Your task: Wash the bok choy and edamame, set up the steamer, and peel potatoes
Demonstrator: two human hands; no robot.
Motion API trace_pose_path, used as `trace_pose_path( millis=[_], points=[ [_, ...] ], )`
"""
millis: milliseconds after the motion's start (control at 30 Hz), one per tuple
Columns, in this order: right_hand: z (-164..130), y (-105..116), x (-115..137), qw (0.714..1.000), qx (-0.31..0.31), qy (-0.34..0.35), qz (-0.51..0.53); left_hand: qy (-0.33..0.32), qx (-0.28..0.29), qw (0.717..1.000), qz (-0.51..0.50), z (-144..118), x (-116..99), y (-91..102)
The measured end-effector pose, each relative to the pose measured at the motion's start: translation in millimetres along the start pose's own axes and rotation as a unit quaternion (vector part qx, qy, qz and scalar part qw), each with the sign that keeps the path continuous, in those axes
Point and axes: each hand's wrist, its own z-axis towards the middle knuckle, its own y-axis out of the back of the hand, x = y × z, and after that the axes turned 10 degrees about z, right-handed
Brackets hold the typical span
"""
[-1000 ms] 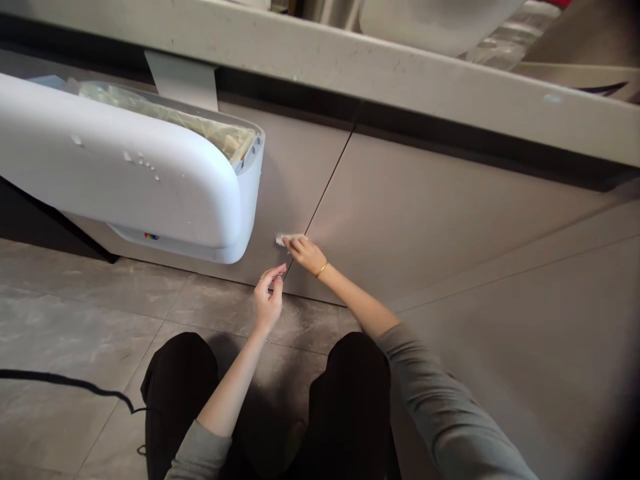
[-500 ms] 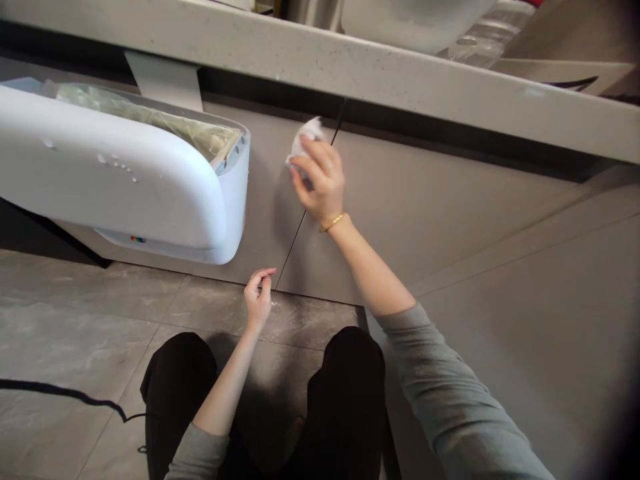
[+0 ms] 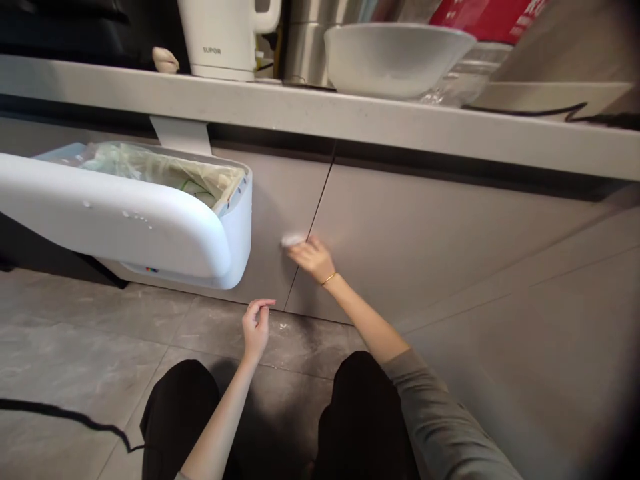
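My right hand, with a gold bracelet at the wrist, presses a white crumpled tissue against the grey cabinet front, just left of the gap between two doors. The tissue is blurred and partly covered by the fingers. Low in front of the cabinet, above the floor, hovers my left hand. Its fingers are loosely bent, thumb and forefinger apart, and nothing shows between them. To its upper left hangs a white trash bin with a pale bag inside.
Along the countertop stand a white kettle, a white bowl and a steel container. Garlic lies near the counter edge. A black cord runs over the tiled floor at lower left.
My right hand has slid down the cabinet front with the tissue, from near the top to about mid-height. The view has tilted up, showing more of the countertop. My left hand keeps its pose.
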Motion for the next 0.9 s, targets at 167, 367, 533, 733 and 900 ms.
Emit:
trace_pose_path(
  millis=[167,367,533,733,900],
  points=[
    [107.4,47.0,13.3,0.985,-0.147,-0.043,-0.074,-0.004,0.009,1.000,-0.022,1.4,-21.0,-20.0],
    [95.9,76.7,19.2,0.995,-0.081,0.040,-0.046,-0.046,0.014,0.998,-0.035,5.6,-50.2,-18.6],
    [86.9,100.0,7.9,0.986,-0.147,-0.012,-0.073,-0.070,-0.001,0.996,-0.051,14.0,-65.2,-9.8],
    [131.4,79.0,22.1,0.994,-0.098,0.037,-0.039,-0.084,0.015,0.995,-0.047,13.0,-75.3,-14.4],
    [155.2,117.3,37.7,0.988,-0.072,0.138,-0.023,-0.084,0.011,0.995,-0.048,3.5,-79.5,-10.0]
  ],
)
